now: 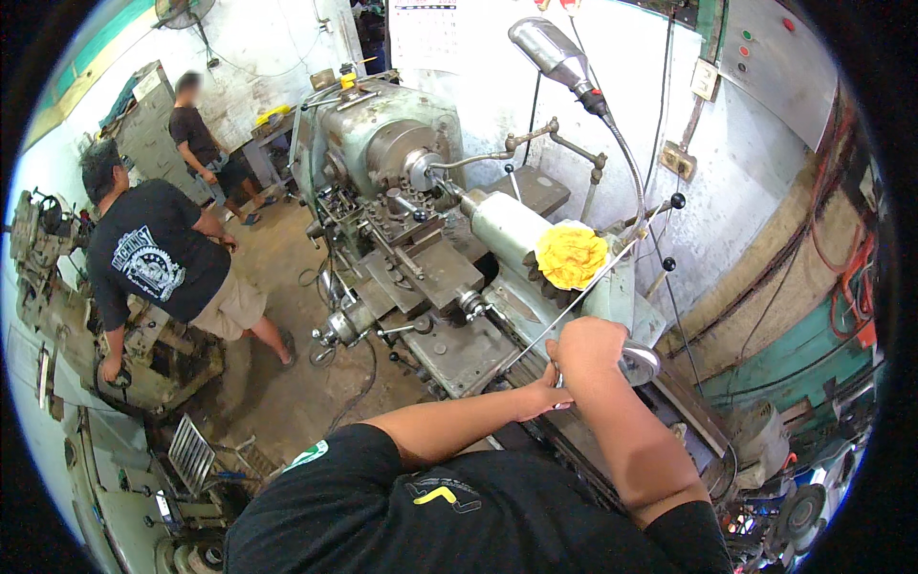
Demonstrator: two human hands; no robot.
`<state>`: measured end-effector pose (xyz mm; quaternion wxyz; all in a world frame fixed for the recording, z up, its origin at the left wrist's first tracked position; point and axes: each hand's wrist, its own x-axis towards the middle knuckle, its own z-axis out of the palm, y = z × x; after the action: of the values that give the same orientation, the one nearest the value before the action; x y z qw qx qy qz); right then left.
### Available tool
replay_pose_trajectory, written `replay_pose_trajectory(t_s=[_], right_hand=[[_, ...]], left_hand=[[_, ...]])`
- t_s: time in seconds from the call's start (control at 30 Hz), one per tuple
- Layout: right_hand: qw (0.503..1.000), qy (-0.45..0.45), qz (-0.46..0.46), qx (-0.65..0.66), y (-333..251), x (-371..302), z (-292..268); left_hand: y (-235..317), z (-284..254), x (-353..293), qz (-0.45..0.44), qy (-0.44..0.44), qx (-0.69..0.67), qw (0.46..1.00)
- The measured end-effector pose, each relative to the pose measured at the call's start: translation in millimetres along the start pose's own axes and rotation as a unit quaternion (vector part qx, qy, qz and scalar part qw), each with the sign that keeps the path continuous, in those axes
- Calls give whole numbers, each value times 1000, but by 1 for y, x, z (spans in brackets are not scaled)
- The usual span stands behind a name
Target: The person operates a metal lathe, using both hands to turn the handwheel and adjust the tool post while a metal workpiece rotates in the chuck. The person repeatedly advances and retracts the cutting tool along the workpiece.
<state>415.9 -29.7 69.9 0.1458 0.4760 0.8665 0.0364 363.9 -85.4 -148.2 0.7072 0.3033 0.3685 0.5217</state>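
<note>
A lathe's tailstock (512, 228) stands in front of me, with a round metal handwheel (643, 365) at its near end. My right hand (590, 344) is closed in a fist at the handwheel, its fingers partly turned from view. Just below and left of it, my left hand (543, 394) is closed around the wheel's lower left side, where a bit of bright metal shows by the fingers. Both hands cover much of the wheel. Beyond, the tailstock points at the lathe chuck (418, 163). A crumpled yellow cloth (571, 255) lies on top of the tailstock.
The carriage (416, 273) with its cranks juts out left of the bed. A gooseneck lamp (555, 57) and lever knobs (678, 201) rise on the right. One person (158, 253) works at a machine on the left; another person (201, 139) stands farther back. A metal rack (191, 454) is lower left.
</note>
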Motion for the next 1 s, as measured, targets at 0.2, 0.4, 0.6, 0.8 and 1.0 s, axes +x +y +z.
replay_pose_trajectory(t_s=[0.2, 0.4, 0.6, 0.8, 1.0], right_hand=[[979, 100, -48, 173, 39, -17, 2], [874, 53, -100, 472, 165, -23, 51], [807, 67, -159, 565, 181, -2, 121], [761, 54, -178, 621, 176, 2, 126], [763, 55, -172, 620, 174, 3, 126]], left_hand=[[-14, -16, 12, -67, -26, -3, 997], [-16, -20, 12, -62, -46, -18, 997], [-14, -20, 12, -74, -45, -11, 996], [-10, -18, 9, -75, -50, -7, 996], [-4, -14, 5, -74, -43, 2, 996]])
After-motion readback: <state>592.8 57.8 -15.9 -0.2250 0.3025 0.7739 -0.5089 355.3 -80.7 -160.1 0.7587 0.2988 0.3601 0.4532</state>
